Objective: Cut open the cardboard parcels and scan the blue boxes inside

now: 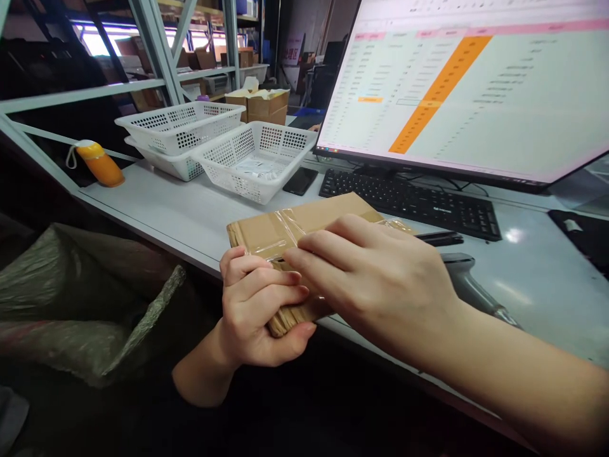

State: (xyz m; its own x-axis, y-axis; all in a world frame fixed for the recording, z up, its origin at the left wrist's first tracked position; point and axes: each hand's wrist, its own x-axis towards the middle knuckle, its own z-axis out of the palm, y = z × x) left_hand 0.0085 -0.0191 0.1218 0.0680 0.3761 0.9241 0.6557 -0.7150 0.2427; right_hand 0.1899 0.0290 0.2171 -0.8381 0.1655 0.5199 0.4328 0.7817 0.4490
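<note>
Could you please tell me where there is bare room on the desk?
Bare desk lies between the orange bottle and cardboard package, and between keyboard and dark pad. White baskets and phone crowd the space behind the package.

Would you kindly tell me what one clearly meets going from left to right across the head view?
Orange bottle, stacked white baskets, left hand, right hand, grey handled device, dark mat.
</note>
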